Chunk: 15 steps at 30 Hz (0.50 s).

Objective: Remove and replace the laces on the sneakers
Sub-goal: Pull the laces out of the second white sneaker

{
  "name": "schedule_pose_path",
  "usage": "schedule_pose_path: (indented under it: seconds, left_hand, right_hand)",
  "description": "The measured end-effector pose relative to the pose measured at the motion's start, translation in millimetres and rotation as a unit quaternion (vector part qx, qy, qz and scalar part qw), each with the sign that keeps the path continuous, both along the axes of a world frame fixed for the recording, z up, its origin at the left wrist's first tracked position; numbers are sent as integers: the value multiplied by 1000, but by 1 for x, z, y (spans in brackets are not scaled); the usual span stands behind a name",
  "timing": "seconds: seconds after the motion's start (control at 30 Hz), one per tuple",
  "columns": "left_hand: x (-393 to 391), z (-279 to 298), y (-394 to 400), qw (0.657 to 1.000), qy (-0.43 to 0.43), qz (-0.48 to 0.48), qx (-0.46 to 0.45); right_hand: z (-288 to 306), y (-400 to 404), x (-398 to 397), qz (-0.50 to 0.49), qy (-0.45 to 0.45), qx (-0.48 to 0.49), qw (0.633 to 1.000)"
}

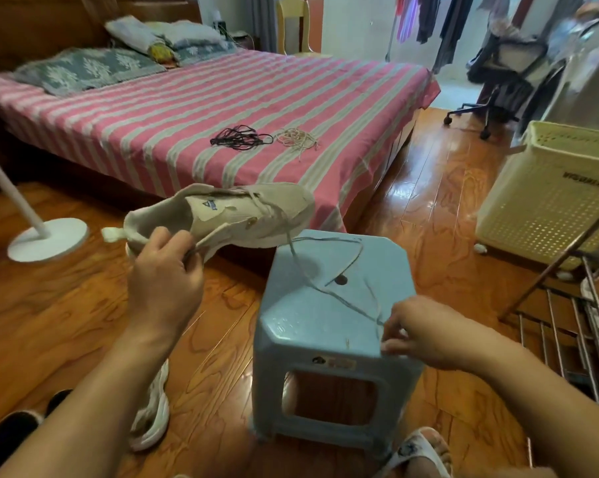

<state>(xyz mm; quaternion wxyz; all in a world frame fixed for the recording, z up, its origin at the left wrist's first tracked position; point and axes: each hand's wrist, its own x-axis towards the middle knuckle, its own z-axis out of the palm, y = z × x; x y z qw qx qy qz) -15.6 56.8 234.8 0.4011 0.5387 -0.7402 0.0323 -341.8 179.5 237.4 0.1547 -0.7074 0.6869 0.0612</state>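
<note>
Gripping sneaker left, lace pinched right

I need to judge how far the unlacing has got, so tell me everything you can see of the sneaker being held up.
The sneaker is beige, seemingly fabric and suede-like panels, with a thick pale sole, a heel pull tab and a small logo on the tongue. The left hand grips its heel, holding it in the air, toe towards the bed. Its lace is loose, trailing over the blue stool to the right hand, which pinches it.
</note>
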Motion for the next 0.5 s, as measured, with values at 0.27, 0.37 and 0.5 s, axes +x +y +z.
schedule_pose_path:
  seconds: [0.27, 0.37, 0.5]
  left_hand:
    - [-24, 0, 33, 982, -58, -116, -140]
    - [-29, -2, 35, 976, -63, -138, -153]
    - [-38, -5, 40, 971, -90, -152, -161]
  right_hand:
    - [16, -37, 57, -130, -322, -377, 859]
    - [9, -40, 64, -199, -402, -355, 820]
    - [14, -38, 63, -235, -322, -349, 848]
